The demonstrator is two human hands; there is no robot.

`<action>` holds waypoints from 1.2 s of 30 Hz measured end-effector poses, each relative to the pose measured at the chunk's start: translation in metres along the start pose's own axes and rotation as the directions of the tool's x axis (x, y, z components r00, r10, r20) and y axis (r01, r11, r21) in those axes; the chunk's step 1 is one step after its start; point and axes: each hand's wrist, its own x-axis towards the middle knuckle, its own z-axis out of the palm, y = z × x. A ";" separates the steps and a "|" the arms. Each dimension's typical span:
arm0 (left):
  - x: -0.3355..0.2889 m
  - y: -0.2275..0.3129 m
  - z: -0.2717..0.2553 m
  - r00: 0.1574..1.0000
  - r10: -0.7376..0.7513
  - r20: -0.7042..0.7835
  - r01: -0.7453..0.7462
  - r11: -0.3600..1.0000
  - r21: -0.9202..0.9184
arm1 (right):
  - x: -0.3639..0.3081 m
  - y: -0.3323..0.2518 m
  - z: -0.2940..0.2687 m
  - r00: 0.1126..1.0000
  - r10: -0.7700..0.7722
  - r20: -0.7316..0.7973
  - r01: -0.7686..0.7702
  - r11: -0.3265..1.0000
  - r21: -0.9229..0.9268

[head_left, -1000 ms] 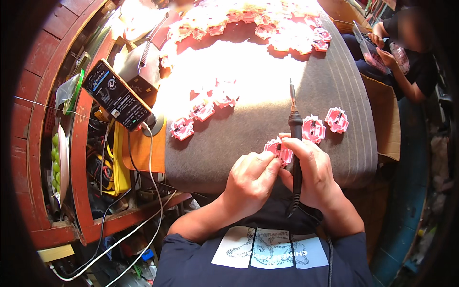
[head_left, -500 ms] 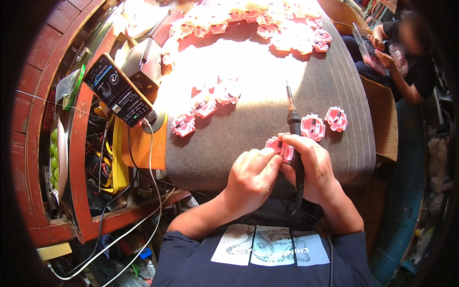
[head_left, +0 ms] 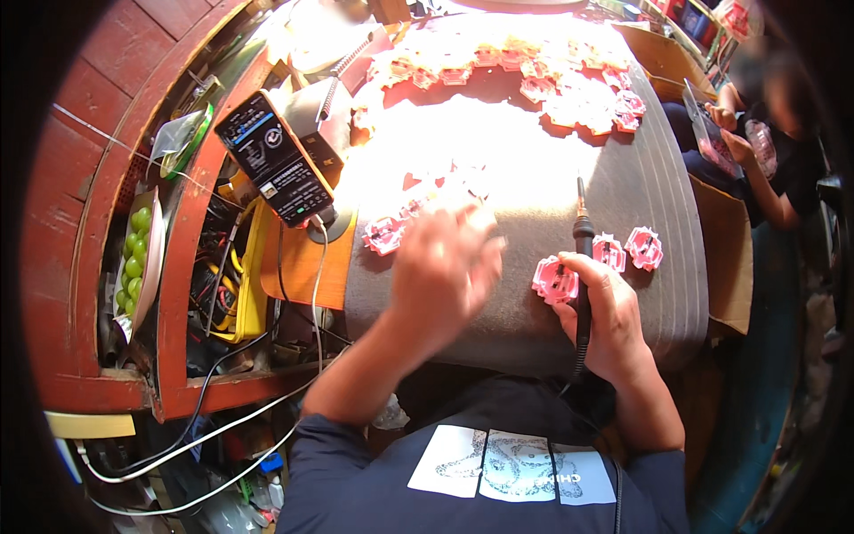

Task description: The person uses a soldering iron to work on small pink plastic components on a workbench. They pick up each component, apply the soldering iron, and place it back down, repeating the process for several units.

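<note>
The right hand (head_left: 612,320) grasps a soldering iron (head_left: 583,240) and a pink part (head_left: 552,280) just left of it, while the left hand (head_left: 447,264), fingers too blurred to tell, is farther left of that iron.

left hand (head_left: 449,267) off the pink piece (head_left: 556,281), now farther forward-left, motion-blurred, partly covering the left row of pink parts (head_left: 384,236), piece now in right hand (head_left: 614,311) alone, whole view shifted

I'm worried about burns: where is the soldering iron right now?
In the head view, right of centre: the soldering iron is in the right hand, just right of the pink part held there.
</note>
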 end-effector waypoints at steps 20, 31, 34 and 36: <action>0.035 0.024 0.062 0.854 0.171 0.491 -0.238 0.968 0.077 | -0.026 0.112 -0.100 0.939 0.207 -0.273 -0.316 0.832 -0.456; 0.023 0.009 0.039 0.895 0.237 0.378 -0.278 0.959 0.055 | -0.028 0.049 -0.076 0.937 0.170 -0.306 -0.244 0.944 -0.222; 0.018 0.008 0.036 0.876 0.257 0.408 -0.285 0.959 0.007 | -0.006 0.040 -0.055 0.979 0.088 -0.183 -0.120 0.978 -0.170; 0.016 0.013 0.030 0.895 0.210 0.393 -0.262 0.962 0.081 | 0.016 0.042 -0.044 0.995 0.060 -0.083 -0.070 0.990 -0.123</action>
